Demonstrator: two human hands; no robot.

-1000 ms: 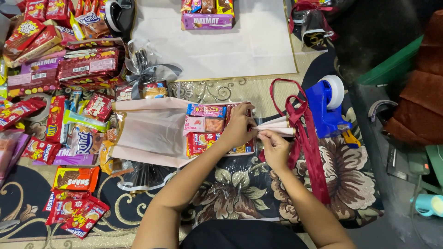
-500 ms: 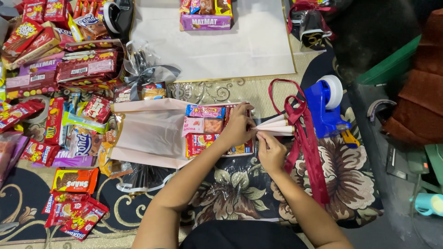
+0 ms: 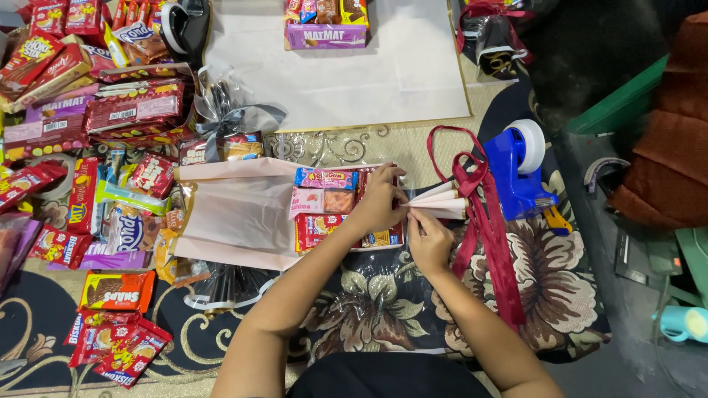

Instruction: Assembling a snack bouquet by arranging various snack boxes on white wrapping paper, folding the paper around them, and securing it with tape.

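While the left hand [image 3: 380,200] pinches the gathered neck of the snack bouquet [image 3: 324,210] on the floor rug [image 3: 354,309], the right hand [image 3: 429,237] closes its grip on the pale paper handle [image 3: 442,205], beside a red ribbon [image 3: 483,221] and blue tape dispenser [image 3: 516,173].

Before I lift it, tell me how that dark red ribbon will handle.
The ribbon would likely be floppy: it lies in loose loops and trailing tails. Probably light, being a thin strip. It may snag, since it drapes beside the tape dispenser and the right hand.
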